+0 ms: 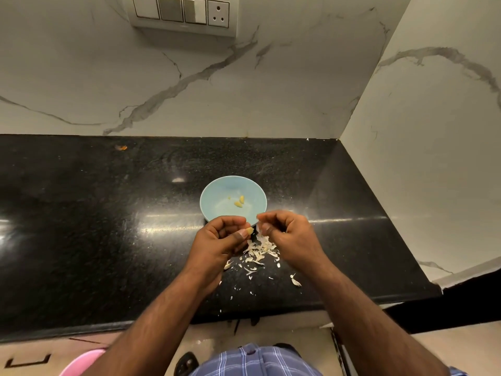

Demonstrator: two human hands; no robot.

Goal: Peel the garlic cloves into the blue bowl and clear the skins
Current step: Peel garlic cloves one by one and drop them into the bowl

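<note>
black speckled stone countertop (95, 226) runs l to r, glossy w/ light glare. white marble wall w/ grey veins (108, 85) behind it, same marble on side wall at r. white switch panel w/ 3-pin socket (181, 12) up top on back wall. small orange speck (121, 147) on counter nr back edge, l side. pink rounded object (81, 362) at bottom l, partly cut off.

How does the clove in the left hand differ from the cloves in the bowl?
The held clove is pinched at the left hand fingertips above the countertop; the bowl cloves lie loose on the blue bowl floor. The held clove is mostly hidden; the bowl cloves show whole. All look pale yellow.
</note>
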